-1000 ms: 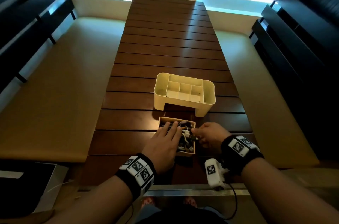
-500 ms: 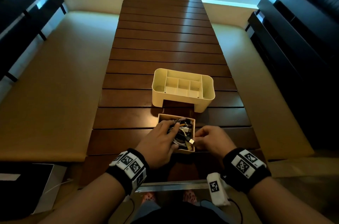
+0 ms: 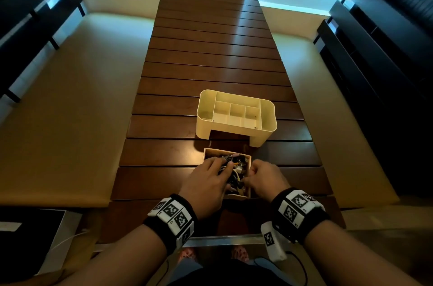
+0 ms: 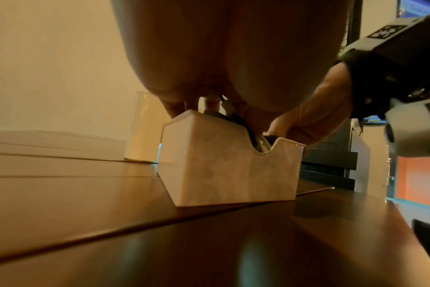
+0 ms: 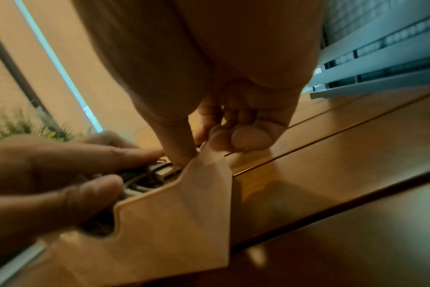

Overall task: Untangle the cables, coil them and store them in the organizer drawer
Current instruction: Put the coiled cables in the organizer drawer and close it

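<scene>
A small beige drawer (image 3: 212,151) stands pulled out on the wooden table, in front of the cream organizer (image 3: 264,138). A tangle of black and white cables (image 3: 236,168) fills the drawer. My left hand (image 3: 220,166) lies over the cables with its fingers stretched out, pressing them down. My right hand (image 3: 255,172) pinches the drawer's right wall, thumb inside and fingers curled outside. In the right wrist view the drawer (image 5: 172,223) shows a notched front, with cables (image 5: 147,178) under my left hand (image 5: 86,165). The left wrist view shows the drawer (image 4: 228,165) from the front.
The organizer's top compartments are bare and its drawer slot (image 3: 229,134) faces me. The slatted table (image 3: 210,63) stretches away beyond it, with benches on both sides. A dark box with a white cable (image 3: 35,239) sits low on the left.
My right hand has moved from the plugs at the drawer's right side to pinch the drawer's wall. My left hand has stayed over the cables, shifting slightly.
</scene>
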Action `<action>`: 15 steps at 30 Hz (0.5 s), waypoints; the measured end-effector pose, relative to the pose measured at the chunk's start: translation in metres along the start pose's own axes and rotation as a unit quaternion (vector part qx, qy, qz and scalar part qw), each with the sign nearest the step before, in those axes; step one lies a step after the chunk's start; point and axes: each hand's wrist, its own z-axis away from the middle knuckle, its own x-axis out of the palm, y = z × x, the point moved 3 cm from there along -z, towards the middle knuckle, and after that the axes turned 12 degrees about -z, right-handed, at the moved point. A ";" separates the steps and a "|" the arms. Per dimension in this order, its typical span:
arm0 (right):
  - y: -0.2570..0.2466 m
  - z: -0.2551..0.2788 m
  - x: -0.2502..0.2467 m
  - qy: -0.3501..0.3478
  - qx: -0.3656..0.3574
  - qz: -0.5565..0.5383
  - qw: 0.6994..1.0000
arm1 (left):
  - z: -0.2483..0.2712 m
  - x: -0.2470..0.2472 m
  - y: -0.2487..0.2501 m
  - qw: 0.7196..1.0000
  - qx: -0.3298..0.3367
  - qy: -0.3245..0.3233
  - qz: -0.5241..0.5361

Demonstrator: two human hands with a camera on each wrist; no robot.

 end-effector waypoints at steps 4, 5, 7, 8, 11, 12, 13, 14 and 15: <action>0.007 0.005 -0.006 -0.094 0.054 -0.235 0.966 | 0.002 0.000 -0.001 0.999 -0.020 0.021 0.029; 0.009 0.008 -0.009 -0.112 0.071 -0.302 0.944 | 0.003 0.000 -0.001 0.999 -0.031 0.022 0.036; 0.011 0.013 -0.014 -0.129 0.073 -0.321 0.935 | 0.006 0.002 -0.001 0.997 -0.053 0.019 0.054; 0.011 0.015 -0.013 -0.134 0.062 -0.291 0.945 | 0.006 0.003 -0.002 0.996 -0.061 0.020 0.062; 0.011 0.018 0.000 -0.112 0.045 -0.183 0.976 | 0.005 0.008 -0.001 0.994 -0.066 0.026 0.082; 0.010 0.018 0.004 -0.095 0.041 -0.156 0.982 | 0.005 0.010 0.000 0.994 -0.066 0.026 0.085; 0.009 0.017 0.009 -0.076 0.038 -0.137 0.987 | 0.004 0.012 0.000 0.994 -0.064 0.027 0.084; 0.009 0.016 0.011 -0.060 0.039 -0.132 0.989 | 0.004 0.012 0.001 0.994 -0.064 0.027 0.080; 0.009 0.016 0.012 -0.051 0.040 -0.134 0.989 | 0.004 0.012 0.002 0.995 -0.065 0.023 0.077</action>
